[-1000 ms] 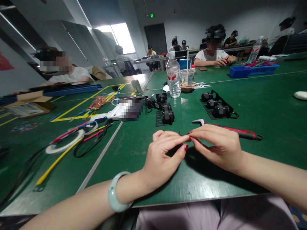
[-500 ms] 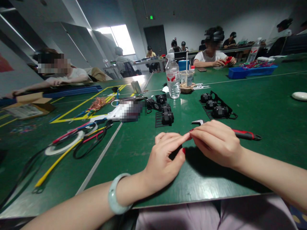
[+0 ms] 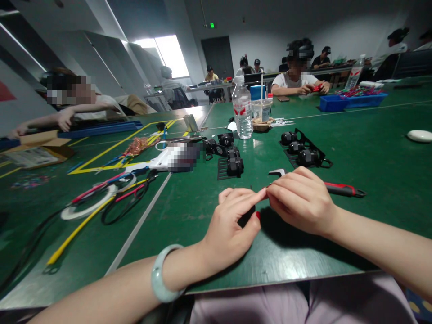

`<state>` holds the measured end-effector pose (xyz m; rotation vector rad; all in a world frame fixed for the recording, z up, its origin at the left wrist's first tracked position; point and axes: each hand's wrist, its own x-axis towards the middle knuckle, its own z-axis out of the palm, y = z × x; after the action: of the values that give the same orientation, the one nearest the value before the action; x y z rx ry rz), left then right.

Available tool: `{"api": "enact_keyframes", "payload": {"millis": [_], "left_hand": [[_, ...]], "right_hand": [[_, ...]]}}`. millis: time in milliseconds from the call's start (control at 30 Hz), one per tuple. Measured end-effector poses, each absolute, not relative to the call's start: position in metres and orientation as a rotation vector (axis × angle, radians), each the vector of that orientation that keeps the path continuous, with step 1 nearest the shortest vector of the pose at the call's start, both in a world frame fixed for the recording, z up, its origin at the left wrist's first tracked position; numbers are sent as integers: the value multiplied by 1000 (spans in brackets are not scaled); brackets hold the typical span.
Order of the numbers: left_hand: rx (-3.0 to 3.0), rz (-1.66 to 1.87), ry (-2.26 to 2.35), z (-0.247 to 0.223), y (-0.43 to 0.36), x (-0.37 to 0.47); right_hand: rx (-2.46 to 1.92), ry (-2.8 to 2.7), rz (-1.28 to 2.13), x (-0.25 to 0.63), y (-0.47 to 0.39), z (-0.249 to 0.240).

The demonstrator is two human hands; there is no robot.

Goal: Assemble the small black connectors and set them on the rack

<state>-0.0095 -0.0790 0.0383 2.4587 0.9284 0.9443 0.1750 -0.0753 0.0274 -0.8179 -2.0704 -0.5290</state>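
Observation:
My left hand rests low over the green table near its front edge, thumb and fingers curled round a black part that is mostly hidden. The left index fingertip meets the bent fingers of my right hand. Those fingers are pressed together, and whatever is in them is out of sight. Just behind the right hand lies a wrench with a red and black handle and a silver jaw. Farther off are black plates with cable glands, one group at centre and another to the right.
A water bottle and a plastic cup with a straw stand behind the parts. Coloured cables and a white tape roll lie left. A blue tray holds small pieces. A co-worker sits opposite; another leans in at left.
My hands stay in nearly the same pose, the right fingers turned slightly. At left, the other person's arm has risen, with a hand now above the cardboard box.

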Motion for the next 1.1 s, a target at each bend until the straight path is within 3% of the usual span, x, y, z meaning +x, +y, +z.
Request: {"api": "enact_keyframes", "payload": {"millis": [1100], "left_hand": [[2462, 896, 872, 38, -79, -7]], "right_hand": [[-910, -1980, -227, 168, -75, 29]]}}
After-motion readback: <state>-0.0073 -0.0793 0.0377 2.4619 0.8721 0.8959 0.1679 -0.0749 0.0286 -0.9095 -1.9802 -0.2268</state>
